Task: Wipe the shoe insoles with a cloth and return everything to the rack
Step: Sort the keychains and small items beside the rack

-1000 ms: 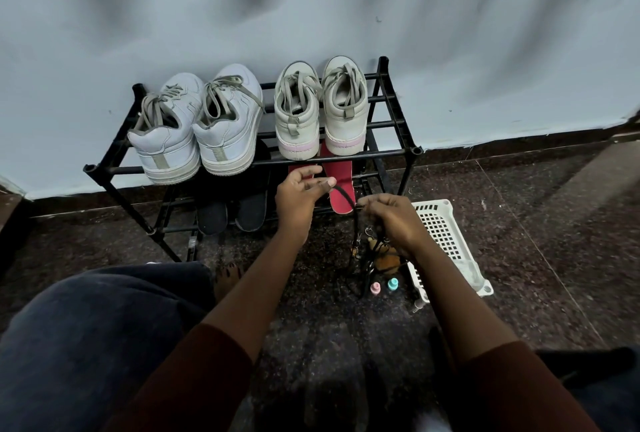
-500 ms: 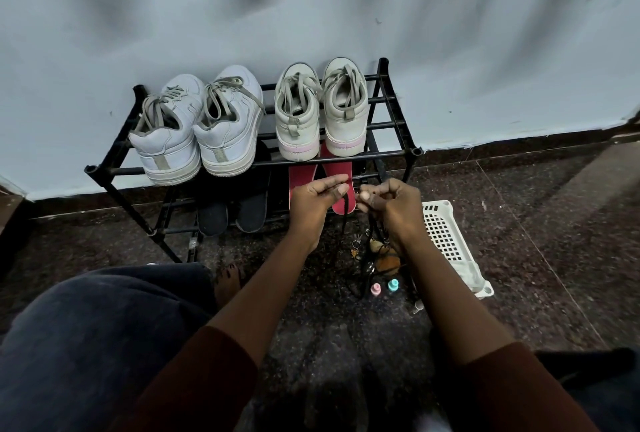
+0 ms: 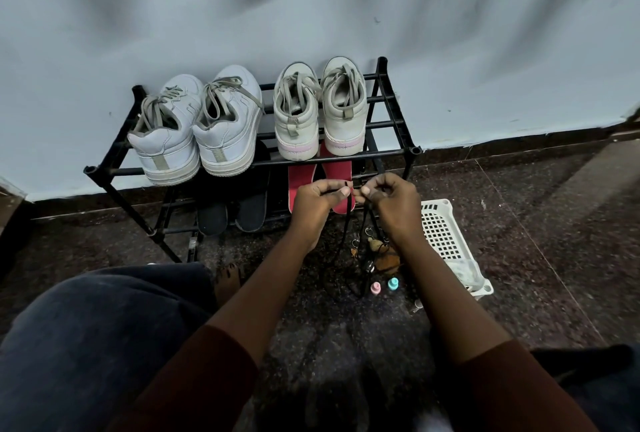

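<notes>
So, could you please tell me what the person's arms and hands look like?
Both arms wear dark maroon long sleeves, the left sleeve and right sleeve ending short of the wrists. The left hand and right hand are bare: no gloves, rings or watch visible.

No readable text or labels anywhere.

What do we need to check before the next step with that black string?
1. Grip on the black cord by left hand and right hand: ok.
2. The grey-white sneakers and cream sneakers sit on the rack, top shelf: ok.
3. The red insoles and black insoles lie on the lower shelf: ok.
4. Everything on the rack: not ok; pink cap and teal cap lie on the floor.
5. Something to wipe with: cannot tell; something pale lies in the white basket.
</notes>
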Motion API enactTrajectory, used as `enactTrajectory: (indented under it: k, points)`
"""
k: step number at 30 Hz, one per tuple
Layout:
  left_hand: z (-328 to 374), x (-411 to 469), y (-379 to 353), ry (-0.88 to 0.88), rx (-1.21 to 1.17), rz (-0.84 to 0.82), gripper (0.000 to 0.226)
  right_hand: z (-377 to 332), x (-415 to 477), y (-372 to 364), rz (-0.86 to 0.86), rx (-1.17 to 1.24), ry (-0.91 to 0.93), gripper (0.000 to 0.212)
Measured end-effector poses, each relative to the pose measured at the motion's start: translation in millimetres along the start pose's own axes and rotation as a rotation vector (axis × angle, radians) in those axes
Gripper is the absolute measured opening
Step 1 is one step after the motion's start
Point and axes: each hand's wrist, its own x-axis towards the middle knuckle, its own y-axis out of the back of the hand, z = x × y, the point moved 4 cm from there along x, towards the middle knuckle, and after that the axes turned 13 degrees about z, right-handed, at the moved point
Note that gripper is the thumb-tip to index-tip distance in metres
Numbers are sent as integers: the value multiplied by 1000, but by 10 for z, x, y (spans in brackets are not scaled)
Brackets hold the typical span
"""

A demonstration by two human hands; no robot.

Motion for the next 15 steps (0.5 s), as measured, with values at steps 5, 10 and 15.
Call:
enactTrajectory:
  k: [5,10,15]
  points:
    - [-5,-20,-43,31,-23,-67,12,-30,-34,-23,-59,115,16,9]
    - [-29,-30,-38,112,-100,-105,24,49,-51,-68,-53,381,-194,30]
    - [-41,-35,-42,140,-76,-170,23,90,-40,-82,-152,468,-271,33]
